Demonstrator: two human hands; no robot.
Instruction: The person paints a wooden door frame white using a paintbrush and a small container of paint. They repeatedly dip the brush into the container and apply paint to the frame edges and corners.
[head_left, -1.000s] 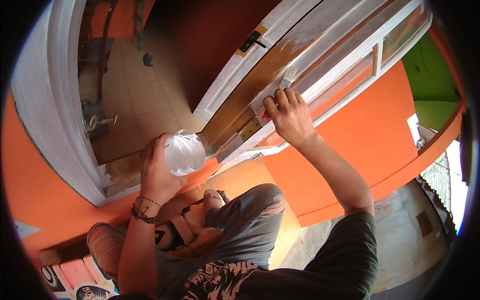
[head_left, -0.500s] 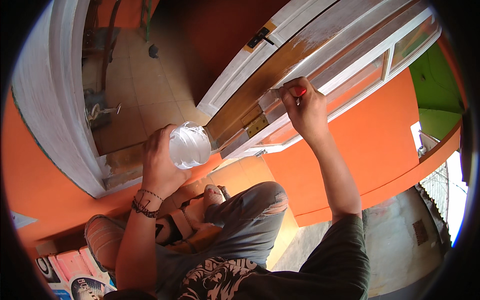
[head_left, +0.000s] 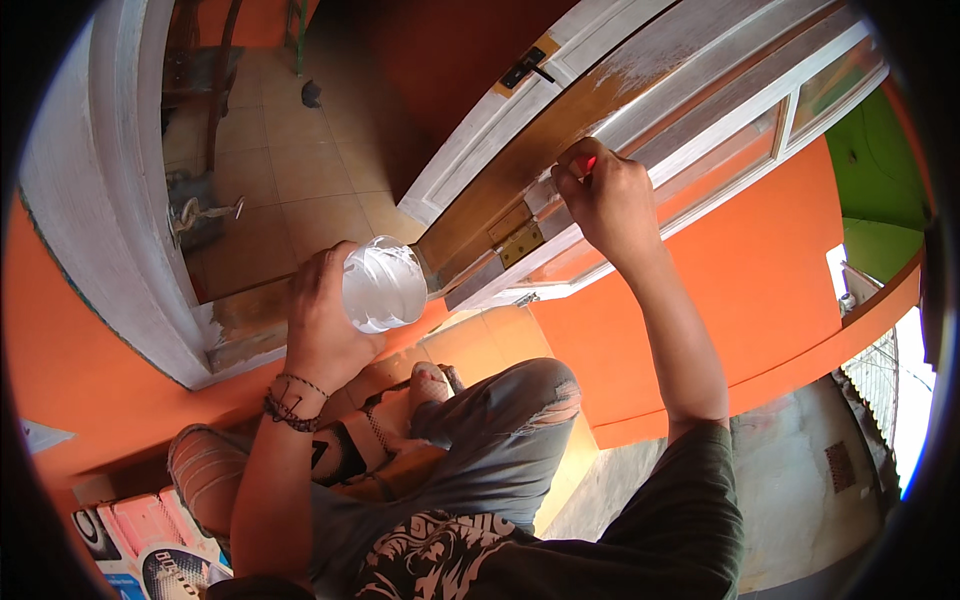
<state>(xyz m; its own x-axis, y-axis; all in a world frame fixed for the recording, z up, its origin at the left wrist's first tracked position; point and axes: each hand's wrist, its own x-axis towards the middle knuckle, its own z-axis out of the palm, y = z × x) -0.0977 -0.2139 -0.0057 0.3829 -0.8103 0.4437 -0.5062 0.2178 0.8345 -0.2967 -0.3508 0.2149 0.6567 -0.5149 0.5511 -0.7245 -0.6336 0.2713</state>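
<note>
At the doorway, from the left: I log a white door frame (head_left: 95,215) against the orange wall (head_left: 70,370), with tiled floor (head_left: 290,180) beyond it. My left hand (head_left: 320,320) is wrapped around a clear plastic cup (head_left: 384,284) of white paint, mouth tipped toward the camera, held just below the door's lower edge. The door (head_left: 610,110) runs as a long diagonal, lower left to upper right; a brass hinge (head_left: 522,240) sits between the hands. My right hand (head_left: 607,197) is clenched on a red-handled tool (head_left: 587,164), probably a brush, its tip hidden, pressed to the white-over-brown panel. The right hand is the nearer to the work surface; the cup lies down-left of it, well apart. Against the frame a second ago: the right hand was open with fingers flat on the door; now it is fisted. The cup has barely shifted.
</note>
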